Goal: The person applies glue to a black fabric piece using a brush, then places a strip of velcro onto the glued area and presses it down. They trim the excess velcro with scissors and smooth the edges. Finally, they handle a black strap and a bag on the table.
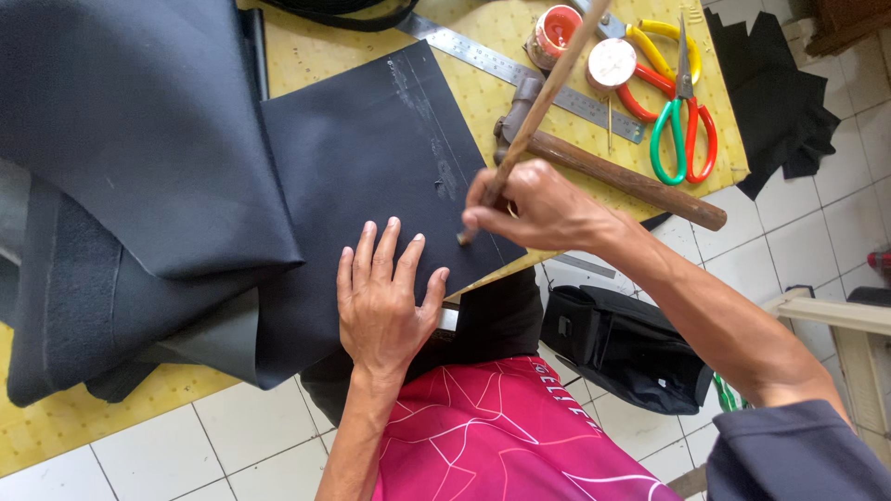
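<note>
black rubbery sheet [371,176] lies flat across the near edge of a yellow desk [483,93], with a larger fold of the same dark material [139,139] heaped over the desk's left side. a pale streak, which looks like glue, runs down the sheet near its right edge, from the far edge towards the near one. it seems thickest at the far end and thins out towards the near end, so the coating looks partly done, with the stretch nearest the person seemingly yet to be covered.

the right hand [534,209] is clenched around a long wooden stick [543,97], gripped low down, with the stick's tip touching the sheet close to its near right corner. the left hand [380,297] is spread wide, fingers splayed, palm pressed flat on the sheet just beside the stick's tip; it grasps nothing.

towards the far right corner of the desk sit a small open pot [555,30] with red inside, a round lid [612,63], a steel ruler [520,70] lying at a slant, a hammer [613,172] with a wooden handle, and scissors [682,121] with red, green and yellow handles. a black bag [626,348] rests on the white tiled floor [798,232] off the desk's right side.
</note>
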